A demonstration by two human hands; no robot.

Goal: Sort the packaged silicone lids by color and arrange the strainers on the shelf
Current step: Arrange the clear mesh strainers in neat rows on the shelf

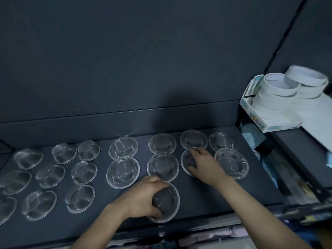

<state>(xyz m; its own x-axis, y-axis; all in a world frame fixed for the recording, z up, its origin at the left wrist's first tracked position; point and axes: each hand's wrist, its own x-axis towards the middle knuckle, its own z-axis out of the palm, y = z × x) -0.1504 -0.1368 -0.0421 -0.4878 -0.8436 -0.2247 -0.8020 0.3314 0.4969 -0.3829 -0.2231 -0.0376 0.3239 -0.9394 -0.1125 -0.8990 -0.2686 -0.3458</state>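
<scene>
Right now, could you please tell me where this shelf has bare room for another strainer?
The front right corner of the dark shelf is bare, bordered by the rightmost round wire-mesh strainer and the forearm of the right hand. A narrow bare strip runs along the back wall. The left half is crowded with smaller mesh strainers.

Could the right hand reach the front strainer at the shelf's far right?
Probably yes: the far-right strainer lies uncovered just beside the right hand, with nothing between them. But that hand grips a neighbouring strainer and would need to release it first.
</scene>
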